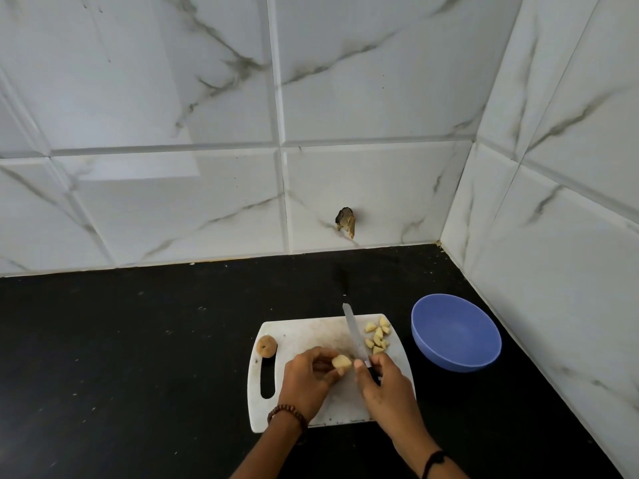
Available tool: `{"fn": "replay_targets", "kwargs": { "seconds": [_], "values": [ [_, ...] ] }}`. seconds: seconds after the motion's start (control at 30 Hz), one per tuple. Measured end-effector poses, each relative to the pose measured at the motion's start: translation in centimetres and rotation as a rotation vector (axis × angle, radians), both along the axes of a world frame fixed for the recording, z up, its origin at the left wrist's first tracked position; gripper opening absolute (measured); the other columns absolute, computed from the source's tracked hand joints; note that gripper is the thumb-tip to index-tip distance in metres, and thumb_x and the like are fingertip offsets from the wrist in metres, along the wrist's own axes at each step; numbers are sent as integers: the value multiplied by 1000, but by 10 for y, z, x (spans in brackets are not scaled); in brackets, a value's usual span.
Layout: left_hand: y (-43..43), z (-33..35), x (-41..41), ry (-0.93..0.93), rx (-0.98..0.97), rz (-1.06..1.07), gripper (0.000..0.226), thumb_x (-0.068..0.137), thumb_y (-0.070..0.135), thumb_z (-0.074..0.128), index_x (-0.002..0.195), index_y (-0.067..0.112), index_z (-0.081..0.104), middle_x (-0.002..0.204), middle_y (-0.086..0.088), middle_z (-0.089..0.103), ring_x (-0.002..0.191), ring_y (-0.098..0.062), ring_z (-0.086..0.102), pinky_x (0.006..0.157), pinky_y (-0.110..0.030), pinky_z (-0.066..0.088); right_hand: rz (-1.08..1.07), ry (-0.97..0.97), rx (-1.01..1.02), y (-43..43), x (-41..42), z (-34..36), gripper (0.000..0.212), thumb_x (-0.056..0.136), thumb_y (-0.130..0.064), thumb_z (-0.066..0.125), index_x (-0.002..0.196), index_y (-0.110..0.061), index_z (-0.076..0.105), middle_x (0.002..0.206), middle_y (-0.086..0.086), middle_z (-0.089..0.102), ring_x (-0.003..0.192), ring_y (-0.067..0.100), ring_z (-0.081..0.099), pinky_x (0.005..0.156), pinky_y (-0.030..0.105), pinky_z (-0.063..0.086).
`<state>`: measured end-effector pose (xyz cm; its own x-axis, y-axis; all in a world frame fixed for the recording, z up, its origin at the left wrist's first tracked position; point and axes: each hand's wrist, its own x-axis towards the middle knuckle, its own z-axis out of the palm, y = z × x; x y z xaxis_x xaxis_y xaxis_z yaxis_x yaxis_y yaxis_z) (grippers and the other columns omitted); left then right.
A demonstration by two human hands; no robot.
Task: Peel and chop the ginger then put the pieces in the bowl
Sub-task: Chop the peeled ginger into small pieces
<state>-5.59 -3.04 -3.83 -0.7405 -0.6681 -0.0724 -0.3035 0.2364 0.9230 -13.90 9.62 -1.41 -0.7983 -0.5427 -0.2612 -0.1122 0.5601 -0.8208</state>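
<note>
Your left hand (pixel 306 373) pinches a peeled ginger piece (pixel 341 361) between thumb and fingertips, and your right hand (pixel 383 382) is closed around the handle of the knife (pixel 354 335), its blade pointing away from you over the board. Beneath everything lies the black counter (pixel 138 340), then the white cutting board (pixel 301 331), with the blue bowl (pixel 455 332) just beside its right edge and holding nothing yet. A cluster of chopped pieces (pixel 377 336) sits at the board's far right corner, and a brown cut-off end (pixel 266 346) rests at the left edge above the handle slot. The risk, as I judge it, is your left fingertips: the ginger you hold is small and the blade is right beside it, so a slip could nick a finger. The pieces near the edge could also roll off when you sweep them across.
</note>
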Motion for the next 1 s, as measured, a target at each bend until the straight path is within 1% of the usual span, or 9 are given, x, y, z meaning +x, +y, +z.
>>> {"fn": "replay_targets", "kwargs": {
  "seconds": [0.07, 0.17, 0.3, 0.4, 0.5, 0.63, 0.8, 0.9, 1.0],
  "values": [
    [1, 1, -3, -13, -40, 47, 28, 76, 22, 79, 100, 29, 66, 91, 13, 70, 87, 4, 65, 80, -12, 53, 18, -16, 1, -1, 0, -2, 21, 100, -46, 46, 104, -28, 56, 89, -6, 64, 80, 8, 62, 72, 25, 53],
    [1, 2, -7, -39, -132, 53, 27, 78, 22, 77, 99, 33, 65, 91, 16, 68, 85, 7, 63, 80, -10, 51, 86, 28, 18, 0, 1, -4, 20, 101, -45, 42, 103, -31, 55, 82, -7, 64, 74, 6, 60, 66, 20, 49],
    [4, 1, -10, -69, -191, 69, 25, 80, 21, 75, 103, 29, 68, 94, 18, 65, 87, 6, 61, 84, -14, 52, 174, 117, 47, 5, 5, -4, 16, 103, -42, 39, 108, -32, 50, 86, -8, 63, 79, 3, 63, 64, 13, 46],
    [6, -1, -12, -90, -242, 87, 26, 80, 24, 74, 105, 29, 68, 97, 17, 65, 88, 5, 61, 84, -12, 50, 210, 168, 54, 9, 6, -2, 17, 104, -38, 38, 111, -29, 51, 91, -8, 65, 83, 3, 64, 68, 15, 49],
    [6, -2, -13, -121, -283, 102, 26, 80, 26, 74, 105, 29, 68, 97, 16, 65, 87, 3, 61, 87, -18, 52, 238, 182, 91, 10, 7, -3, 20, 105, -38, 36, 110, -28, 52, 93, -9, 65, 85, 4, 64, 73, 18, 51],
    [5, 0, -14, -137, -294, 100, 29, 79, 26, 76, 107, 25, 70, 97, 14, 67, 88, 0, 62, 91, -19, 51, 238, 241, 119, 14, 13, -4, 26, 105, -39, 30, 114, -27, 52, 89, -9, 61, 80, 5, 59, 69, 14, 42],
    [1, 0, -14, -154, -298, 76, 28, 79, 22, 77, 106, 21, 71, 97, 11, 70, 83, 1, 61, 84, -8, 46, 216, 192, 82, 17, 18, -1, 29, 105, -40, 33, 111, -25, 57, 92, -4, 65, 88, 10, 63, 76, 19, 47],
    [0, 2, -14, -157, -306, 70, 28, 79, 23, 76, 106, 21, 71, 96, 11, 69, 83, 2, 61, 82, -6, 44, 213, 180, 57, 21, 17, 3, 29, 104, -40, 34, 109, -24, 58, 89, -3, 64, 85, 11, 62, 72, 19, 44],
    [0, 3, -14, -157, -294, 70, 28, 78, 23, 77, 105, 21, 72, 96, 11, 70, 83, 1, 62, 80, -5, 45, 210, 174, 33, 23, 17, 7, 28, 105, -40, 33, 110, -24, 56, 85, -7, 60, 79, 8, 59, 65, 12, 43]
  ]
}}
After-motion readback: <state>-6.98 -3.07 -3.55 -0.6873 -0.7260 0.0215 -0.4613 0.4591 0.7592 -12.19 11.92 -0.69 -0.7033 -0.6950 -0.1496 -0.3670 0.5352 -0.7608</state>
